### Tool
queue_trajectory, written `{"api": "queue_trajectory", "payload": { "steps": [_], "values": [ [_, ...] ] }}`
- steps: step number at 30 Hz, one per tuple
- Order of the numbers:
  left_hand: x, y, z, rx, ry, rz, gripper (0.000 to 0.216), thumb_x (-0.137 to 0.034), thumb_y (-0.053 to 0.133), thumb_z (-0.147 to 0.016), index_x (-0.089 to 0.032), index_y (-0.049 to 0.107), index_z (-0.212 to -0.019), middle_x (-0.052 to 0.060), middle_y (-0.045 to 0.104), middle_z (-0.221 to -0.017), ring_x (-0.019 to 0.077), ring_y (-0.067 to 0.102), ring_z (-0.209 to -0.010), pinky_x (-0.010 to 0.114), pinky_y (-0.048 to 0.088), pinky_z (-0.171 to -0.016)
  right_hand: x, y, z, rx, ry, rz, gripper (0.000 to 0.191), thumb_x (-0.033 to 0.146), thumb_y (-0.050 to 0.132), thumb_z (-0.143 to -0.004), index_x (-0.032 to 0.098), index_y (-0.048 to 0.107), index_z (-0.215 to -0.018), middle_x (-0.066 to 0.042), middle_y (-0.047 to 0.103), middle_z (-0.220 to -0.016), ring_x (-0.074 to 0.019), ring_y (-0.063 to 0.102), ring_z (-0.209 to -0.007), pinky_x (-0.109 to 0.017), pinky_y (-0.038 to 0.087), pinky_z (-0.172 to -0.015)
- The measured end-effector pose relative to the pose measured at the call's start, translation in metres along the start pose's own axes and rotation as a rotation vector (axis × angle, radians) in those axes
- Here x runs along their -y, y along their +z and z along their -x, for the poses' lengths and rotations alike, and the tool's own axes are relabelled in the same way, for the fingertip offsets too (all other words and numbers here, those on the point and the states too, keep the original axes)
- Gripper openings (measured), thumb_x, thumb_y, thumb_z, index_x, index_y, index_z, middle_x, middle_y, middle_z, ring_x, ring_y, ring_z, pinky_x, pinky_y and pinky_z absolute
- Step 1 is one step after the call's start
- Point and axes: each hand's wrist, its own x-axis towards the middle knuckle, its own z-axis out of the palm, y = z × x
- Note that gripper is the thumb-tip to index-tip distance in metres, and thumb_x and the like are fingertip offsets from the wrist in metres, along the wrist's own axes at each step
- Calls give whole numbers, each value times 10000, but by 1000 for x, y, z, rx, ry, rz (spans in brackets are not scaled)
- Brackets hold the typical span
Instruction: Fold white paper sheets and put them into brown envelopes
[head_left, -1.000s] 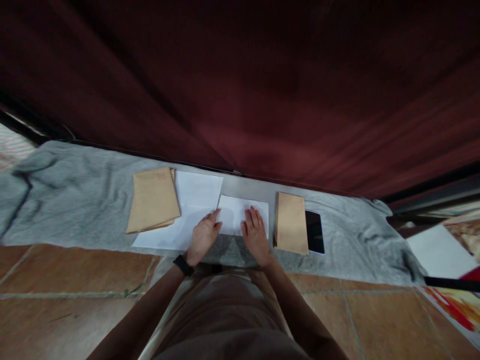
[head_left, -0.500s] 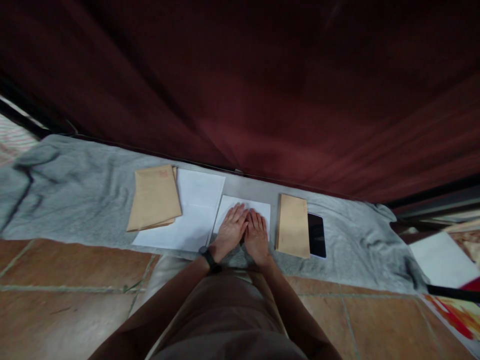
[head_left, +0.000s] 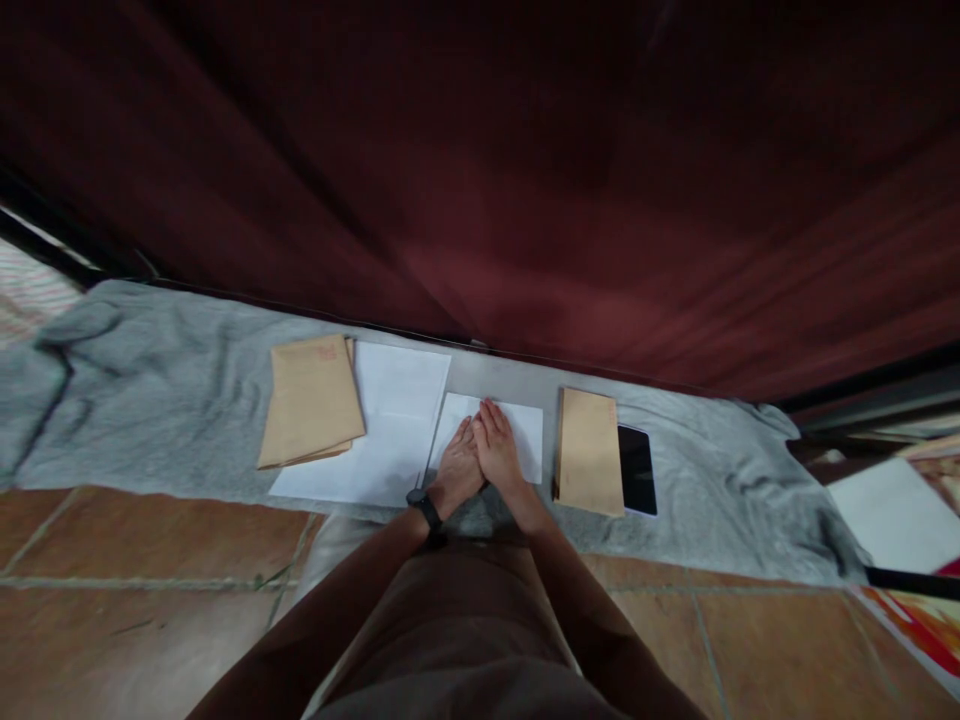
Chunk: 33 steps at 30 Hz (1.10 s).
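Observation:
A folded sheet of white paper (head_left: 528, 430) lies in front of me on the grey cloth. My left hand (head_left: 459, 468) rests flat on its left part, fingers stretched out, with a dark watch (head_left: 424, 508) on the wrist. Against it lies my right hand (head_left: 498, 448), also flat, its fingers partly overlapping those of the left. Left of the hands is a stack of larger white sheets (head_left: 394, 430). Brown envelopes (head_left: 311, 400) partly cover that stack. To the right of the folded sheet sits another pile of brown envelopes (head_left: 590, 450).
A dark-screened phone (head_left: 637, 470) sits partly under the right envelope pile. The grey cloth (head_left: 165, 400) covers a long narrow surface, with a dark red curtain (head_left: 525, 200) hanging behind it. Terracotta tiles (head_left: 150, 540) form the floor. A white sheet (head_left: 896, 515) lies at far right.
My right hand has shifted left across the folded paper and now overlaps the fingers of my left hand. The left hand has barely moved. The view has shifted slightly.

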Motion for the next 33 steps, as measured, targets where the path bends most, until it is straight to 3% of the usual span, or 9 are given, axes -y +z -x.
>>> {"api": "queue_trajectory", "payload": {
  "steps": [7, 13, 17, 21, 29, 33],
  "values": [
    [2, 2, 3, -35, 13, -12, 601, -161, 424, -966, -18, 401, -1549, 221, 426, -1619, 267, 331, -1557, 499, 280, -1294, -7, -5, 5, -1, -25, 175, 537, 293, 221, -1111, 96, 556, -1481, -137, 554, -1545, -203, 426, -1502, -443, 335, -1266],
    [0, -8, -2, -8, -19, -61, 583, -119, 351, -981, -62, 428, -1556, 157, 456, -1616, 240, 311, -1567, 490, 264, -1297, -16, -16, 11, 37, -74, 346, 512, 250, 241, -1114, 68, 532, -1495, -158, 507, -1581, -235, 385, -1526, -470, 285, -1274],
    [-1, -15, -7, -3, -66, -83, 562, -186, 319, -1030, -102, 416, -1577, 116, 424, -1643, 239, 274, -1581, 488, 232, -1304, -21, -23, 17, 40, -125, 450, 495, 224, 278, -1103, 70, 517, -1509, -172, 449, -1617, -278, 343, -1549, -525, 268, -1268],
    [0, -20, -12, -5, -131, -96, 560, -283, 303, -1063, -115, 408, -1586, 110, 396, -1656, 242, 251, -1589, 479, 203, -1310, -25, -25, 23, -4, -95, 501, 511, 263, 322, -1101, 52, 457, -1546, -209, 397, -1635, -292, 335, -1552, -551, 288, -1252],
    [4, -15, -19, -22, -283, -127, 620, -334, 278, -1065, -24, 340, -1598, 187, 303, -1679, 272, 220, -1595, 488, 181, -1309, -32, -26, 32, -91, -8, 539, 575, 330, 306, -1110, 5, 374, -1579, -261, 399, -1622, -315, 350, -1541, -531, 343, -1223],
    [8, -10, -19, -95, -353, -91, 627, -334, 262, -1065, -13, 321, -1600, 210, 291, -1678, 291, 215, -1595, 522, 228, -1293, -33, -29, 38, -92, 14, 532, 584, 313, 315, -1103, -22, 355, -1579, -289, 377, -1623, -328, 325, -1553, -541, 341, -1223]
  ]
}}
